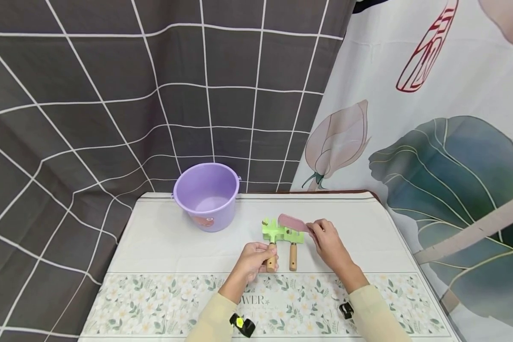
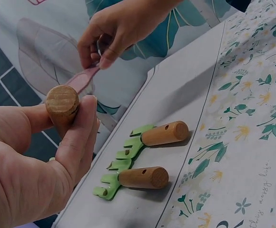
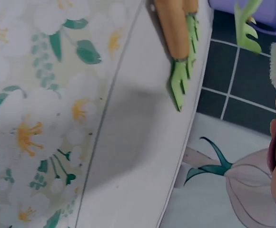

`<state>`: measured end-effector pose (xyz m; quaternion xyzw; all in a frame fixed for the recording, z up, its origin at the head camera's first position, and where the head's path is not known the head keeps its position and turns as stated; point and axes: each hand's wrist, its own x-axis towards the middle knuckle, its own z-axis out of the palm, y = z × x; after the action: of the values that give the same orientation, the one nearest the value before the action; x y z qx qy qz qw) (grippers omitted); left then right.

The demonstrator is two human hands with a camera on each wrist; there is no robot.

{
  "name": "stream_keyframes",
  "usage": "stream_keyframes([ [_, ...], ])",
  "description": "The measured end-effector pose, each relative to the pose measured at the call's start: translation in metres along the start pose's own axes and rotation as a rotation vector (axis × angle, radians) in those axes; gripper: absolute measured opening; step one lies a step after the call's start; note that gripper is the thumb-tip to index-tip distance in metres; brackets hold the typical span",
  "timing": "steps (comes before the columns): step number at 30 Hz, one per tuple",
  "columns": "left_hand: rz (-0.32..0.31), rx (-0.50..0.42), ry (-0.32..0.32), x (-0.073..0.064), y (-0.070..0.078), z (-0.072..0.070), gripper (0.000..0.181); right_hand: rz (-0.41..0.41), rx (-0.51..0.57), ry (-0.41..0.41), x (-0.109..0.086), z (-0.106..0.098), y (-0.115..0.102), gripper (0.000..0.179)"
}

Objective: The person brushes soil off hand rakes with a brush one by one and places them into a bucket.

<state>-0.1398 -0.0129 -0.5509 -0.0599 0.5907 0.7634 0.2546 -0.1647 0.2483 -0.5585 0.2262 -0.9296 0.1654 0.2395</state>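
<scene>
My left hand [image 1: 253, 257] grips the wooden handle [image 2: 63, 105] of a green hand rake [image 1: 272, 230], raised over the table. In my right hand [image 1: 330, 243] is a pink brush [image 1: 292, 223], pinched by its handle; white bristles [image 3: 274, 67] show along one side in the right wrist view. The brush is close to the green head of the held rake. Two more green hand rakes lie side by side on the table in the left wrist view, one with its wooden handle [image 2: 165, 133] farther off, the other's handle [image 2: 144, 177] nearer.
A purple bucket [image 1: 217, 219] stands at the back left of the table. The white tablecloth [image 1: 154, 237] has a floral band [image 1: 154, 304] along its front. Behind the table hang a dark grid-patterned curtain [image 1: 231, 114] and a white curtain with plant prints [image 1: 380, 104].
</scene>
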Motion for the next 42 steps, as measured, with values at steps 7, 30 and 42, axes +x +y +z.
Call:
stream_keyframes([
  [7,0.003,-0.001,0.000,-0.001,0.003,0.000,0.035,-0.086,-0.022,-0.042,-0.006,0.012,-0.003,0.029],
  [30,-0.002,-0.008,-0.001,-0.002,0.002,0.000,0.033,0.057,-0.013,-0.006,0.007,0.004,0.002,0.027],
  [42,0.006,-0.009,-0.010,-0.002,0.002,-0.002,0.035,-0.115,-0.003,0.002,-0.002,0.011,-0.001,0.031],
])
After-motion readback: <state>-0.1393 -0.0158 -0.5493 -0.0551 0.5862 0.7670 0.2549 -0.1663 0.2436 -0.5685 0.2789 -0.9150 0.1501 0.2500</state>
